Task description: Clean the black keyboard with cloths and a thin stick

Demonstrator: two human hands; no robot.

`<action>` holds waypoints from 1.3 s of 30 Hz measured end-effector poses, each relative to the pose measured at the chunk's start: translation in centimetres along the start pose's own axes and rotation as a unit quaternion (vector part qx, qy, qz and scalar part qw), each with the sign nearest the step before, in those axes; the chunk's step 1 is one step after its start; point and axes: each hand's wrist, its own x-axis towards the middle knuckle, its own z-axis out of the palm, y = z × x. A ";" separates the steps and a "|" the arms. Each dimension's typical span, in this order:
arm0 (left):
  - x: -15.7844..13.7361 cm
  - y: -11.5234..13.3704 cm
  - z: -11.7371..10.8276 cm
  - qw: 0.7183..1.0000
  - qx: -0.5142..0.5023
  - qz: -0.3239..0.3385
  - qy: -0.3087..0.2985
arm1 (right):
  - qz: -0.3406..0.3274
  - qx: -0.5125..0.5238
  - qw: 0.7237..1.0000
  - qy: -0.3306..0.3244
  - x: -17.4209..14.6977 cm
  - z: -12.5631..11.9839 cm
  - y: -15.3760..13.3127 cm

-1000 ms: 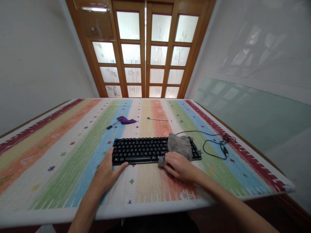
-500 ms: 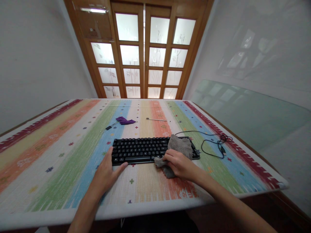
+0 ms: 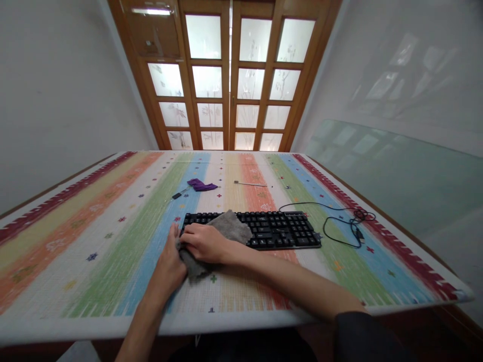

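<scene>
A black keyboard [image 3: 284, 232] lies in front of me on the striped tablecloth. My right hand [image 3: 205, 243] is closed on a grey cloth [image 3: 233, 227] and presses it onto the keyboard's left part. One end of the cloth spreads over the middle keys, and the other hangs past the front edge. My left hand [image 3: 169, 265] grips the keyboard's left end, right beside my right hand. Its thumb is hidden behind the cloth.
Beyond the keyboard lie a purple cloth [image 3: 202, 185], a small black-ended item [image 3: 176, 196] and a thin brush [image 3: 250, 183]. The keyboard's cable [image 3: 341, 245] loops to the right, with its USB plug [image 3: 359, 234]. The table's near edge [image 3: 241, 320] runs in front of me.
My right hand has swept the grey cloth leftward, from the keyboard's right part to its left end. My left hand stays at the left end. The view has shifted slightly.
</scene>
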 end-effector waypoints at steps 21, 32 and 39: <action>0.2 1.5 -0.5 1.000 0.016 0.017 -0.002 | 0.050 0.077 0.995 0.028 -7.0 -0.9 2.3; 0.2 1.6 -0.5 0.999 0.045 -0.002 -0.004 | 0.072 0.083 0.986 0.127 -14.1 -2.6 3.5; 0.2 1.7 -0.5 0.999 0.044 -0.004 -0.009 | 0.096 0.052 0.983 0.148 -17.0 -3.3 4.0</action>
